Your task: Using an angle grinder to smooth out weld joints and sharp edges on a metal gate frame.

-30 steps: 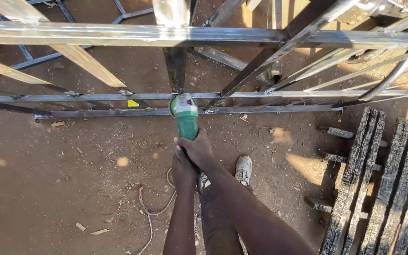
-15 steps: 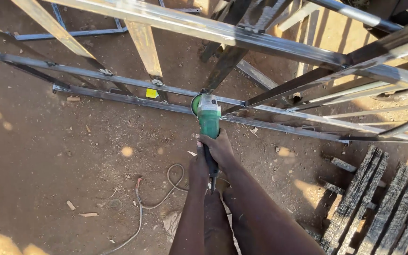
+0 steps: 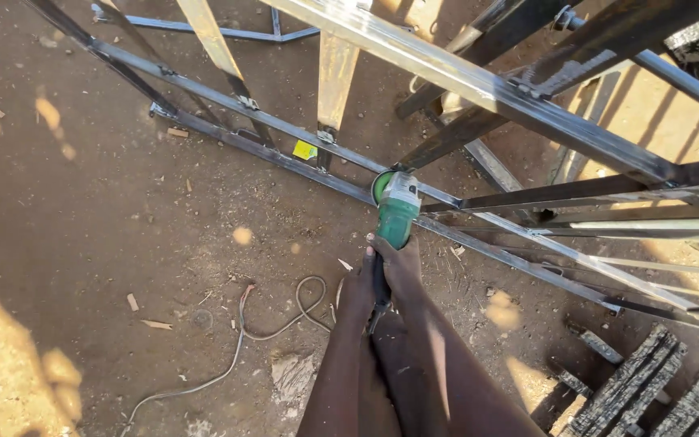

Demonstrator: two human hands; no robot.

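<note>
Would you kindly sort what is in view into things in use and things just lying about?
In use:
- green angle grinder, gripped by left hand and right hand
- metal frame, where the grinder's disc meets a bar

Lying about:
- cable on the dirt
- wood scraps
- charred planks

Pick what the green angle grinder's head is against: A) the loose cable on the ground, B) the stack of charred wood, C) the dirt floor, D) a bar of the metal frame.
D: both hands hold the green angle grinder, its head set at a bar of the metal frame, clear of the cable.
</note>
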